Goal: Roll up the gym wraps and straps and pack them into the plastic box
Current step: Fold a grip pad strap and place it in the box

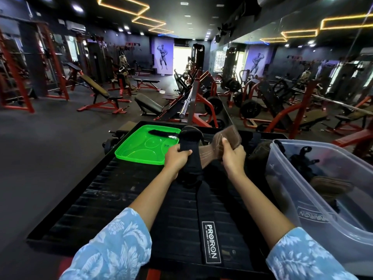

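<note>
Plastic box (314,201) holding dark straps (302,160), both hands' fingers (185,152) grasping a strap (203,201)

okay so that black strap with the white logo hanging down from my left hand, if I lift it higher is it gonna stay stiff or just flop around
Probably flop. The black strap droops from your left hand and lies flat along the ribbed platform, so it seems limp webbing. It looks thin, so likely light. The free end may swing or drag unless you roll it first.

lid (139,156): bright green
strap (203,201): black, white PROIRON lettering
leather pad (227,136): brown, pale stitching
sleeves (113,245): light blue, white leaf print
plastic box (314,199): clear
</note>
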### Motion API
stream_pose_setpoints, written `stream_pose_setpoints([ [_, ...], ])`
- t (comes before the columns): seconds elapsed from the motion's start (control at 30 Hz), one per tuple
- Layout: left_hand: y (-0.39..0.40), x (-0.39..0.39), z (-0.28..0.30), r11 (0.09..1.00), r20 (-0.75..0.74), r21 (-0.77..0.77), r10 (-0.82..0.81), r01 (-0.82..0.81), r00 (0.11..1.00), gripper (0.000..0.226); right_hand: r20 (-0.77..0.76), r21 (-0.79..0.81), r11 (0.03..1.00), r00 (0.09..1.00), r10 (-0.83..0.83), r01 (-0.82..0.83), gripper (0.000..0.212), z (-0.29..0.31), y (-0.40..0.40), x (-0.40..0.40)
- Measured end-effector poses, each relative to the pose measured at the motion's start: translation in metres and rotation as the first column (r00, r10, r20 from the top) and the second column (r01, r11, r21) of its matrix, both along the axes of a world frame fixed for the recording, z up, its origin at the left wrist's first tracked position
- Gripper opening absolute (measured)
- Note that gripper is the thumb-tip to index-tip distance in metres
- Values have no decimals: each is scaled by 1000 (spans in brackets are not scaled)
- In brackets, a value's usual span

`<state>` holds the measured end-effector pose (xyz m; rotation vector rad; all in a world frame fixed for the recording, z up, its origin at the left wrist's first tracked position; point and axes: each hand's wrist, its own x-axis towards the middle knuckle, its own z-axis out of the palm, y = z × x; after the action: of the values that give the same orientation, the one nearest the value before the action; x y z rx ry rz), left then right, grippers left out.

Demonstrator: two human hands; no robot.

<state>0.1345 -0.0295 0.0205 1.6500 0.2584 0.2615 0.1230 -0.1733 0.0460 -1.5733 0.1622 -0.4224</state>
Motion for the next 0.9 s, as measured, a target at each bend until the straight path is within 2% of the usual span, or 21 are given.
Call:
stream_pose_setpoints([
  [0.07, 1, -2, 2, 990, 19, 114, 79, -81, 997, 6, 67, -17, 996, 994, 90, -89, 17, 2, 7, -7],
  [0.13, 5, -2, 3, 971, 40, 199, 128, -133, 991, 3, 80, 141, 947, 957, 278, -287, 14, 3, 16, -13],
  [0.2, 6, -2, 4, 974, 36, 172, 143, -147, 989, 3, 91, 274, 851, 893, 442, -449, 19, 2, 22, -17],
  [0.23, 5, -3, 5, 982, 24, 123, 142, -144, 990, 8, 87, 254, 829, 865, 493, -498, 22, -1, 24, -17],
  [0.33, 2, -5, 10, 982, -66, -181, 48, -60, 997, 26, 46, 20, 826, 826, 562, -563, 27, -11, 27, -17],
  [0.4, 3, -11, 18, 909, -122, -414, -95, 37, 988, 25, 0, -90, 816, 819, 573, -571, 25, -19, 26, -15],
  [0.47, 6, -11, 21, 835, -127, -536, -229, 128, 965, 33, -14, -227, 794, 817, 576, -564, 22, -25, 24, -11],
  [0.53, 8, -8, 17, 796, -66, -569, -291, 204, 954, 44, 1, -393, 741, 806, 592, -544, 17, -29, 21, -7],
  [0.57, 7, -7, 17, 776, -22, -582, -312, 242, 950, 42, 6, -476, 707, 802, 597, -523, 13, -29, 21, -6],
  [0.6, 7, -6, 15, 770, 7, -578, -328, 272, 945, 36, 16, -557, 667, 797, 604, -495, 12, -30, 21, -6],
  [0.67, 7, -5, 13, 785, 7, -541, -356, 303, 935, 23, 20, -689, 566, 769, 639, -452, 23, -30, 22, -7],
  [0.73, 8, 0, 8, 830, -39, -501, -305, 245, 952, 11, -8, -764, 474, 741, 672, -438, 32, -28, 23, -6],
  [0.77, 10, 4, 6, 852, -59, -488, -250, 191, 966, 8, -27, -753, 470, 735, 677, -461, 30, -28, 23, -6],
  [0.8, 11, 6, 4, 872, -75, -469, -196, 139, 978, 8, -29, -692, 517, 734, 678, -505, 23, -26, 22, -7],
  [0.87, 11, 8, 3, 895, -78, -441, -122, 76, 989, 11, 72, -540, 706, 810, 582, -459, 7, -21, 20, -6],
  [0.9, 10, 8, 2, 904, -66, -423, -104, 66, 992, 12, 153, -498, 799, 872, 464, -338, 9, -19, 18, -3],
])
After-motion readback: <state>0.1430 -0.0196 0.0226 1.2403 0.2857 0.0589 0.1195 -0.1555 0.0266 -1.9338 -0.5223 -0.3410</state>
